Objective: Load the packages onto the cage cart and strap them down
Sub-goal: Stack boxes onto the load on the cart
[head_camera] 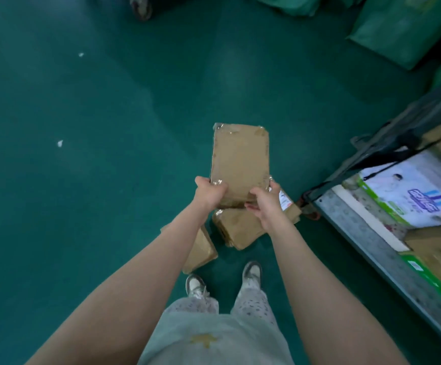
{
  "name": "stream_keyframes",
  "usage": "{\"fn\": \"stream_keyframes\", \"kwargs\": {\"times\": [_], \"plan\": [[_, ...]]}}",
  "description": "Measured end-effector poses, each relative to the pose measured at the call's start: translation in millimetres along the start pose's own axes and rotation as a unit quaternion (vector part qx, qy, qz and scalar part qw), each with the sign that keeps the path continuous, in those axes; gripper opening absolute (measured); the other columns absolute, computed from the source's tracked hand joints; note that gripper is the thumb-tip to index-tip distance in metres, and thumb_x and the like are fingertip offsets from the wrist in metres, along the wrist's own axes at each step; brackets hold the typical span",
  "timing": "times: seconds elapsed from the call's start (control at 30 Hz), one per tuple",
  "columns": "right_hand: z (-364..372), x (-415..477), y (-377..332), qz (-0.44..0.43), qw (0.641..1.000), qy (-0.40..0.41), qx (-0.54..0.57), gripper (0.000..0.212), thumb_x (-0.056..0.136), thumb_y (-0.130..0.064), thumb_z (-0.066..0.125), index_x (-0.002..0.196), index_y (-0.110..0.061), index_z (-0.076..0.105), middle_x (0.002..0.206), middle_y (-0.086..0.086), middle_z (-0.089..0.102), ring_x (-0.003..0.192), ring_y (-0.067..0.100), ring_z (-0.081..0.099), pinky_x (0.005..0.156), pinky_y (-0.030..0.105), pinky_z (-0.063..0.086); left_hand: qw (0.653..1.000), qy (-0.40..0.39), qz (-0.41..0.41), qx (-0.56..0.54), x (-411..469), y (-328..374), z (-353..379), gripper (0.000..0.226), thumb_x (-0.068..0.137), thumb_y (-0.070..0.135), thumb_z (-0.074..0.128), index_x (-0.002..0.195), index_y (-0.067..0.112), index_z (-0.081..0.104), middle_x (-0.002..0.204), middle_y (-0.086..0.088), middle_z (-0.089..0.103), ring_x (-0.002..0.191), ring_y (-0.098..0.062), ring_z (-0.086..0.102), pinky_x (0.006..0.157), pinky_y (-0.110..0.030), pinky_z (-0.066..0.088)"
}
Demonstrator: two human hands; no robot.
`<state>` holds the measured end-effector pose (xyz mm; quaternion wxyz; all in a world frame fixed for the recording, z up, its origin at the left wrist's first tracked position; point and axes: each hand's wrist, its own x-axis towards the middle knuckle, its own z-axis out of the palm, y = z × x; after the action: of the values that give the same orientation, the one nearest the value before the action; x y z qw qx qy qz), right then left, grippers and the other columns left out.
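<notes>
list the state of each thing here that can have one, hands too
held package: off the floor, held by both hands
left hand: grips the package's near left corner
right hand: grips its near right corner
right floor package: lying on the floor, not loaded
left floor package: lying on the floor, partly behind the left arm
cage cart: already holds boxes
black strap: draped over the cart's edge; fastening unclear

You stand in a parcel depot or warehouse: green painted floor [82, 127], taped cardboard parcels [240, 227] lying on it, green sacks [403, 30] beyond, a metal cart [359, 227] holding boxes [409, 196].
</notes>
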<state>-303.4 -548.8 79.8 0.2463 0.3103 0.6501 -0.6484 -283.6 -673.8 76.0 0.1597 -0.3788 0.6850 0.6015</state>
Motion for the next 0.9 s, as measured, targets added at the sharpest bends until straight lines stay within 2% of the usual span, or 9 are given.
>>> {"fn": "stream_keyframes", "kwargs": {"times": [0.13, 0.23, 0.3, 0.43, 0.53, 0.6, 0.73, 0.83, 0.9], "plan": [[-36, -15, -3, -0.006, 0.998, 0.060, 0.020, 0.047, 0.092, -0.006, 0.048, 0.134, -0.018, 0.030, 0.119, 0.013, 0.054, 0.096, 0.029, 0.057, 0.089, 0.041, 0.050, 0.997, -0.063, 0.023, 0.044, -9, 8, 31, 0.036, 0.087, 0.019, 0.055, 0.111, 0.009, 0.030, 0.098, -0.005, 0.046, 0.098, -0.025, 0.055, 0.092, -0.038, 0.050], [-66, -27, -3, -0.005, 0.994, 0.103, 0.046, 0.048, 0.093, -0.008, 0.048, 0.136, -0.017, 0.029, 0.123, 0.014, 0.054, 0.108, 0.036, 0.059, 0.094, 0.044, 0.049, 0.990, -0.110, 0.035, 0.085, -18, 15, 59, 0.040, 0.084, 0.019, 0.056, 0.112, 0.009, 0.030, 0.097, -0.006, 0.045, 0.093, -0.024, 0.053, 0.083, -0.037, 0.048], [-93, -36, -3, -0.006, 0.989, 0.132, 0.073, 0.043, 0.094, -0.009, 0.048, 0.132, -0.019, 0.030, 0.117, 0.013, 0.054, 0.104, 0.035, 0.060, 0.089, 0.042, 0.050, 0.982, -0.148, 0.045, 0.112, -30, 22, 83, 0.042, 0.082, 0.021, 0.057, 0.112, 0.009, 0.030, 0.098, -0.007, 0.046, 0.091, -0.024, 0.052, 0.081, -0.038, 0.049], [-137, -50, 3, -0.018, 0.978, 0.166, 0.121, 0.044, 0.093, -0.010, 0.046, 0.132, -0.018, 0.028, 0.098, 0.005, 0.055, 0.085, 0.026, 0.055, 0.078, 0.037, 0.051, 0.967, -0.187, 0.071, 0.158, -54, 31, 124, 0.054, 0.073, 0.029, 0.057, 0.116, 0.008, 0.032, 0.108, -0.008, 0.050, 0.108, -0.027, 0.056, 0.094, -0.039, 0.050], [-179, -66, 9, -0.023, 0.968, 0.197, 0.156, 0.041, 0.094, -0.012, 0.045, 0.132, -0.020, 0.029, 0.091, 0.001, 0.056, 0.085, 0.025, 0.054, 0.068, 0.031, 0.049, 0.956, -0.222, 0.084, 0.173, -77, 31, 163, 0.053, 0.084, 0.018, 0.055, 0.128, 0.000, 0.033, 0.106, -0.010, 0.052, 0.094, -0.023, 0.055, 0.080, -0.029, 0.047], [-203, -75, 13, -0.028, 0.960, 0.215, 0.177, 0.038, 0.095, -0.012, 0.044, 0.129, -0.020, 0.030, 0.098, 0.003, 0.057, 0.082, 0.023, 0.056, 0.060, 0.027, 0.047, 0.949, -0.238, 0.088, 0.189, -93, 32, 184, 0.058, 0.080, 0.022, 0.059, 0.127, -0.003, 0.037, 0.111, -0.014, 0.057, 0.089, -0.022, 0.055, 0.077, -0.029, 0.047], [-262, -94, 23, -0.049, 0.943, 0.256, 0.205, 0.039, 0.092, -0.011, 0.045, 0.129, -0.019, 0.034, 0.112, 0.009, 0.058, 0.075, 0.017, 0.052, 0.054, 0.025, 0.040, 0.935, -0.284, 0.091, 0.190, -131, 28, 237, 0.076, 0.059, 0.029, 0.059, 0.125, 0.001, 0.033, 0.122, -0.018, 0.054, 0.111, -0.029, 0.057, 0.097, -0.043, 0.049], [-308, -107, 31, -0.065, 0.932, 0.279, 0.222, 0.042, 0.091, -0.011, 0.048, 0.130, -0.019, 0.035, 0.118, 0.009, 0.059, 0.084, 0.020, 0.055, 0.057, 0.025, 0.040, 0.930, -0.298, 0.099, 0.193, -158, 22, 279, 0.061, 0.074, 0.020, 0.060, 0.126, 0.000, 0.035, 0.111, -0.010, 0.056, 0.108, -0.026, 0.057, 0.098, -0.039, 0.048], [-340, -114, 36, -0.072, 0.925, 0.290, 0.233, 0.045, 0.091, -0.011, 0.049, 0.132, -0.018, 0.034, 0.122, 0.010, 0.058, 0.093, 0.023, 0.055, 0.059, 0.025, 0.040, 0.927, -0.312, 0.100, 0.183, -177, 18, 309, 0.055, 0.083, 0.015, 0.058, 0.130, 0.002, 0.033, 0.113, -0.009, 0.056, 0.107, -0.025, 0.058, 0.095, -0.035, 0.049]]}}
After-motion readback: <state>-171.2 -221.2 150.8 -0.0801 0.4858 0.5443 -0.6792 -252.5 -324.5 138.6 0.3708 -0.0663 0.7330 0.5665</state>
